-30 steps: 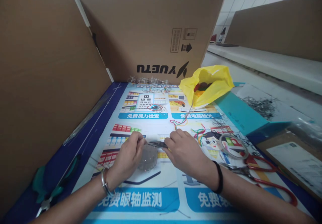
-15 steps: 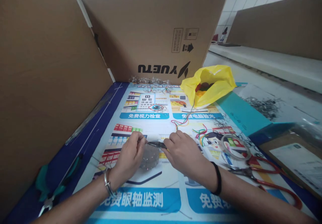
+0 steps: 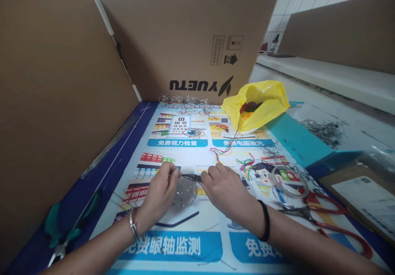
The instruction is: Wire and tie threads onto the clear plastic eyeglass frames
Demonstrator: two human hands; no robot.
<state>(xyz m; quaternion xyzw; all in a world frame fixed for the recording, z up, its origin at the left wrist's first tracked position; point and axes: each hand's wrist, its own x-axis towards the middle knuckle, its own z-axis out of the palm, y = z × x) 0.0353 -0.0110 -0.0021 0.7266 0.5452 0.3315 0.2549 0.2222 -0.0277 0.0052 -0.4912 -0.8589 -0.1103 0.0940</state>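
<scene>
My right hand (image 3: 224, 184) is closed round a pair of needle-nose pliers (image 3: 191, 177), whose dark jaws point left. At the tips of those jaws, my left hand (image 3: 162, 190) pinches what looks like a thin wire, mostly hidden by the fingers. Both hands hover close together over the printed sheet. Below the pliers lies a round, greyish see-through dish (image 3: 185, 194) with tiny shiny bits in it. Red, green and yellow threads (image 3: 224, 150) trail across the sheet just beyond my right hand.
Red-handled scissors (image 3: 308, 214) and a tape roll (image 3: 290, 181) lie on the right. Green-handled cutters (image 3: 60, 242) rest at the lower left. A yellow bag (image 3: 268, 106) gapes behind, near a heap of dark wire bits (image 3: 324, 131). Cardboard panels (image 3: 185, 32) wall the back and left.
Almost nothing differs. Both hands keep their grip and place, and the view has shifted very slightly.
</scene>
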